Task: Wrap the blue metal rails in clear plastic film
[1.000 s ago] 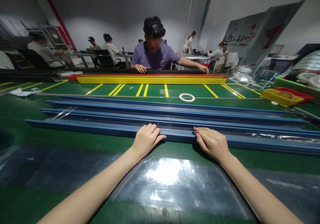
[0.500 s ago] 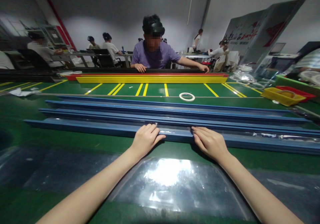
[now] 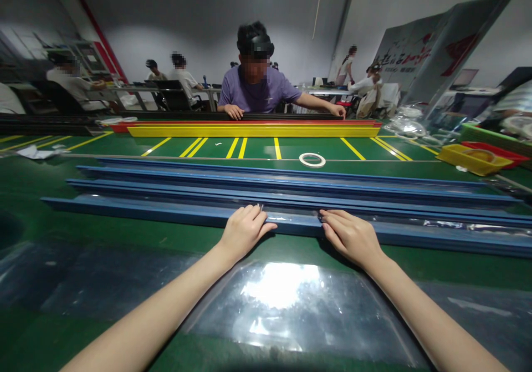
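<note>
A long blue channel strip (image 3: 295, 227) lies crosswise on the green tabletop, nearest to me. My left hand (image 3: 244, 232) is closed over its front wall, fingers bent into the channel and thumb along the near side. To the right, with a gap between them, my right hand (image 3: 352, 235) grips the same wall in the same way. The fingertips of both hands are partly hidden inside. Shiny clear film (image 3: 443, 224) shows in the channel at the right. More blue channel strips (image 3: 166, 187) lie parallel just behind.
A clear plastic sheet (image 3: 216, 316) lies under my forearms. Beyond the blue strips are a white tape ring (image 3: 312, 159), a yellow strip (image 3: 249, 132) and a yellow tray (image 3: 474, 159). Across the table, a person in purple (image 3: 260, 92) rests both hands on a black strip (image 3: 291, 116).
Both my hands keep their places on the blue channel strip. The view has shifted very slightly. A standing person in the right background has moved to the right.
</note>
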Demonstrator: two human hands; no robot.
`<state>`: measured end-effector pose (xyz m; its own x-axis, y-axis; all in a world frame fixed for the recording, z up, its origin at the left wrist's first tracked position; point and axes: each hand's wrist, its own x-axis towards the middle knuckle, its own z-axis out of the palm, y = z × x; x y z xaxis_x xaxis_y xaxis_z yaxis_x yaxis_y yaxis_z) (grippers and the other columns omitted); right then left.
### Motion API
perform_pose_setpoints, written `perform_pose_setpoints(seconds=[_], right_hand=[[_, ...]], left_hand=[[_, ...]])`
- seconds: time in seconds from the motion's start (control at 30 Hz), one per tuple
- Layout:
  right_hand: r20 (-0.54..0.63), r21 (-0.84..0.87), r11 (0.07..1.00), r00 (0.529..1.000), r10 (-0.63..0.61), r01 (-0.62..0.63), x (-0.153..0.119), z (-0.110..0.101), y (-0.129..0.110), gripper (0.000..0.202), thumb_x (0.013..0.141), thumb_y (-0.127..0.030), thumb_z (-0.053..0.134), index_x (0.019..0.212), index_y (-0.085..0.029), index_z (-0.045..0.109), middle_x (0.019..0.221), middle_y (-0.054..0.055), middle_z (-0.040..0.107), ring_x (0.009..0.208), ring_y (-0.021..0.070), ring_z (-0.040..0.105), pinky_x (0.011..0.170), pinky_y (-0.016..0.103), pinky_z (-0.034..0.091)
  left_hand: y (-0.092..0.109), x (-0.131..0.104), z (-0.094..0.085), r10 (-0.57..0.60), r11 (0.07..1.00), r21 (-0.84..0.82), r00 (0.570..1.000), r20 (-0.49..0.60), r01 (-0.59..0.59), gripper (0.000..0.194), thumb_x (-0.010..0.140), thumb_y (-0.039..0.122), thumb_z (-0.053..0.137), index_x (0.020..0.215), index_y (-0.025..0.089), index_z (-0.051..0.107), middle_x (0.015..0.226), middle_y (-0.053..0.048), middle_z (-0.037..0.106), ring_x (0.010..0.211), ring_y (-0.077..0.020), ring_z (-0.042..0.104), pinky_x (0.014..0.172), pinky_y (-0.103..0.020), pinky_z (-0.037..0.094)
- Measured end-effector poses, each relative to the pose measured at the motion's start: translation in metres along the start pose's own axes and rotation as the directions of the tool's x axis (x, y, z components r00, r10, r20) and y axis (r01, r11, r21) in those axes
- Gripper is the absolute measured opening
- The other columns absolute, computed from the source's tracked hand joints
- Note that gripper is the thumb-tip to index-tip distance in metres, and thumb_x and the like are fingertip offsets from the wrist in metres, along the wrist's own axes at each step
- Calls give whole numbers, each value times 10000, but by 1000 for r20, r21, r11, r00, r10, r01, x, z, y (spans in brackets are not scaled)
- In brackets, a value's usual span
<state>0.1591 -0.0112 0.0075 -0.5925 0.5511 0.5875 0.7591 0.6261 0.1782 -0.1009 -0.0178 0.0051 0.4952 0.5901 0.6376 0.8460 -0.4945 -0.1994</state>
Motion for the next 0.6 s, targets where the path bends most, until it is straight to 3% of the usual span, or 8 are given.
perform_pose_setpoints(seconds=[0.6], right_hand=[[8, 12, 1000, 1000, 10, -10, -1, 1, 0, 251, 830, -232, 395, 881, -167, 632, 971, 57, 654, 888, 159, 586, 743, 268, 475]], left_hand=[[0, 1, 0, 4, 1000, 12, 1000, 11, -4, 348, 836, 434, 401, 641, 168, 514, 625, -18, 515, 604, -138, 459, 568, -259, 298]])
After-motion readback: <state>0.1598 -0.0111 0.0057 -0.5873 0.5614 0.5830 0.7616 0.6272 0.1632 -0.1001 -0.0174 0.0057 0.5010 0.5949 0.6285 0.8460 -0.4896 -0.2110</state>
